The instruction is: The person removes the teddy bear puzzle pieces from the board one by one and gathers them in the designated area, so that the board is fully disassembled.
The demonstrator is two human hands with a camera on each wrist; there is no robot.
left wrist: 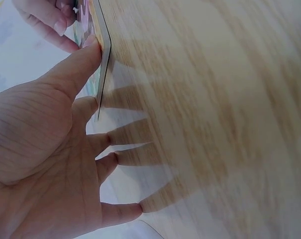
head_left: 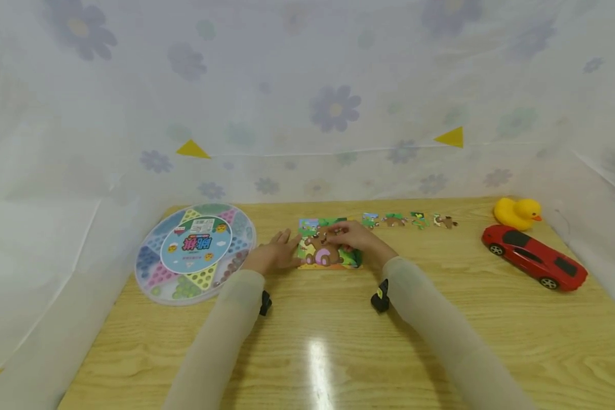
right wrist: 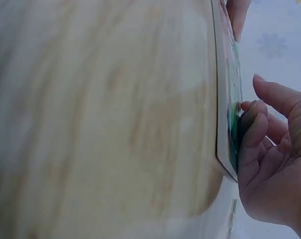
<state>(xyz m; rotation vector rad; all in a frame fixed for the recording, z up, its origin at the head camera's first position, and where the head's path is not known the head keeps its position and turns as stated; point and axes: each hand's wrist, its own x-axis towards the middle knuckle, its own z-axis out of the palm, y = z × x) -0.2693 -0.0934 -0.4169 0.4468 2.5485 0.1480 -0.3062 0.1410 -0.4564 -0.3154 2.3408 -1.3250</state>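
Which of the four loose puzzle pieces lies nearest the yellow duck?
The rightmost piece: it ends the row, farther from the puzzle board than the other three.

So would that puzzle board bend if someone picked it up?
Probably not much: the puzzle board shows a straight front edge in the right wrist view, suggesting stiffness. Being thin, it's likely light. Several puzzle pieces lie separate on the table, so tilting it might let others slip out.

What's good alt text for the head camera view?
A person's left hand and right hand touch a bear jigsaw on a wooden table, loose pieces rowed to its right. A round board game lies left; a red toy car and yellow duck sit right.
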